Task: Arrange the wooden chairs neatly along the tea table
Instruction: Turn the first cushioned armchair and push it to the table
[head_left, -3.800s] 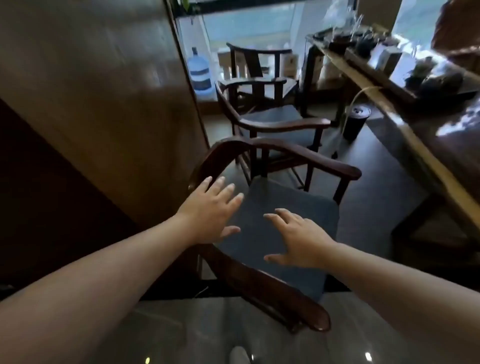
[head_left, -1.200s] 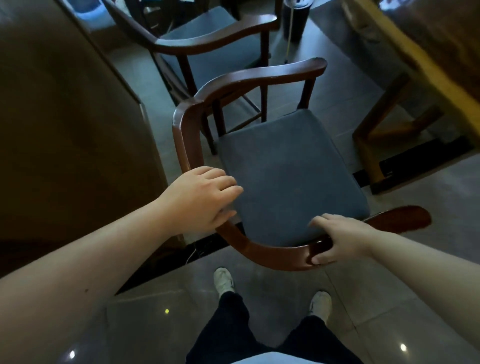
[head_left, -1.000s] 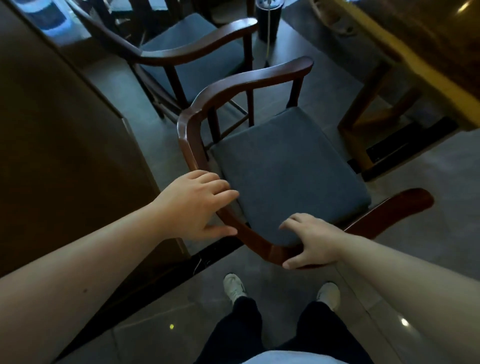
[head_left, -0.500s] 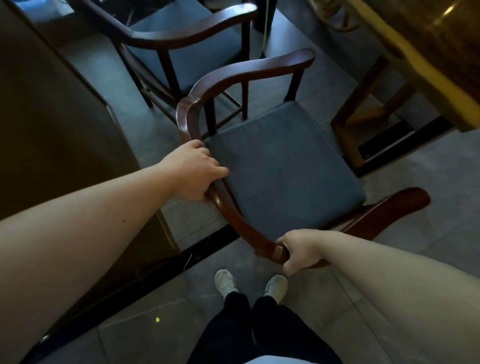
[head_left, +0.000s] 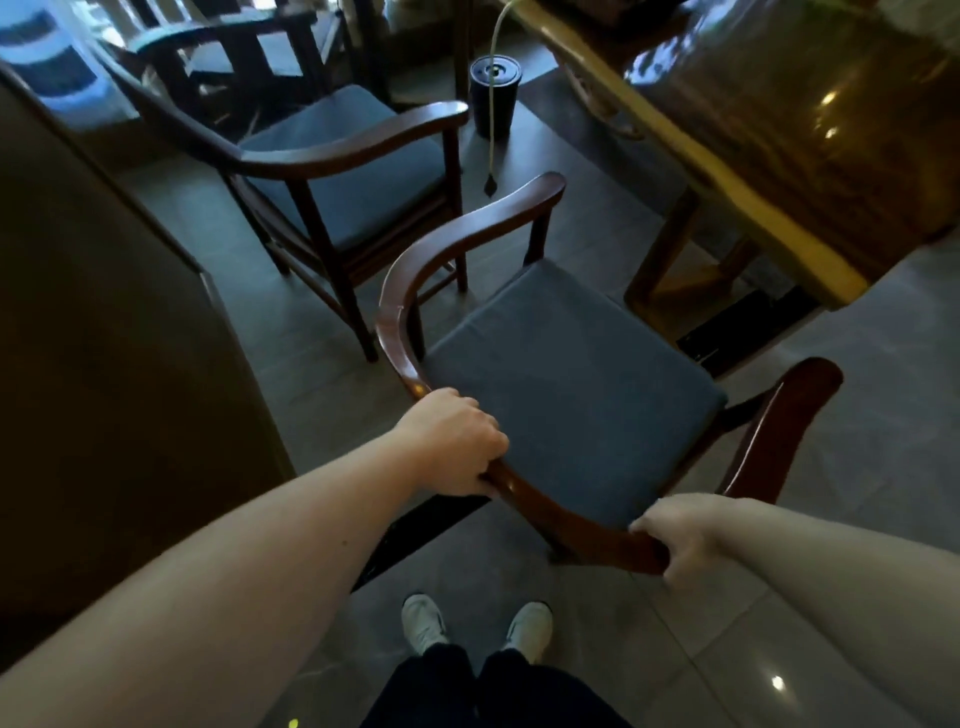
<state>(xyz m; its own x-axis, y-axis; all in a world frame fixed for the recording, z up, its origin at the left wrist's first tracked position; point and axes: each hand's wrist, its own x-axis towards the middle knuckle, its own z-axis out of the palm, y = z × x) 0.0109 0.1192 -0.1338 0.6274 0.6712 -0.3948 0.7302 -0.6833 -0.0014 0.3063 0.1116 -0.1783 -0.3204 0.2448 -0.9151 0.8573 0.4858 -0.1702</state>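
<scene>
A dark wooden armchair (head_left: 571, 364) with a blue-grey seat cushion stands right in front of me, its open side turned toward the tea table (head_left: 769, 171) at the right. My left hand (head_left: 452, 441) is closed around the left part of its curved back rail. My right hand (head_left: 675, 535) grips the same rail lower right. A second wooden chair (head_left: 343, 156) of the same kind stands behind it, and a third chair (head_left: 249, 57) is farther back at the top left.
A tall brown wooden panel (head_left: 104, 338) fills the left side, close to the chairs. A black cylindrical bin (head_left: 493, 98) with a hanging cord stands beside the table. The table's wooden leg frame (head_left: 675, 270) is near the chair's front. My feet (head_left: 472, 623) are on grey tiles.
Both hands went from hovering over the seat to gripping the back rail. In the last second the chair has swung and shifted to the right, nearer the table.
</scene>
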